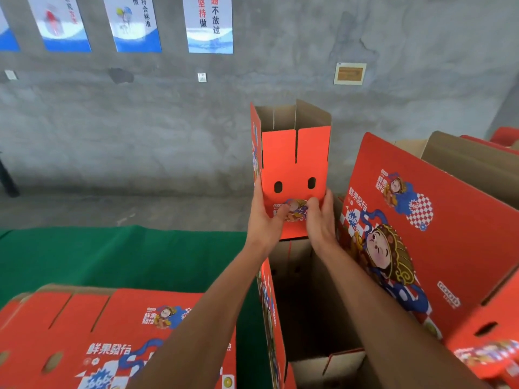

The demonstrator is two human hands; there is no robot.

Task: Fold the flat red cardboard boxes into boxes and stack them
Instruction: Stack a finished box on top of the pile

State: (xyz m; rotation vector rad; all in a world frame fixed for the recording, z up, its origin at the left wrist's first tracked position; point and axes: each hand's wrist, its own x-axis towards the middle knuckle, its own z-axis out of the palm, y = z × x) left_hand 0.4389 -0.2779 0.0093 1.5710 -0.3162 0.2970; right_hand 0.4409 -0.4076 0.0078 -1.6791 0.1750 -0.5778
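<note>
Both hands hold a red box (295,164) upright in the air, opened into a tube with top flaps raised; left hand (264,217) grips its left edge, right hand (320,217) its right, thumbs on the near printed face. Directly below stands an open box (306,304), brown inside. Flat red blanks (112,338) lie stacked lower left on green cloth (112,256); another printed box (438,220) leans at right.

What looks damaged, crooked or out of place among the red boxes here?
Nothing stands out. Both hands, left hand and right hand, hold the half-opened box upright; the flat stack on the green table lies tidy.
</note>
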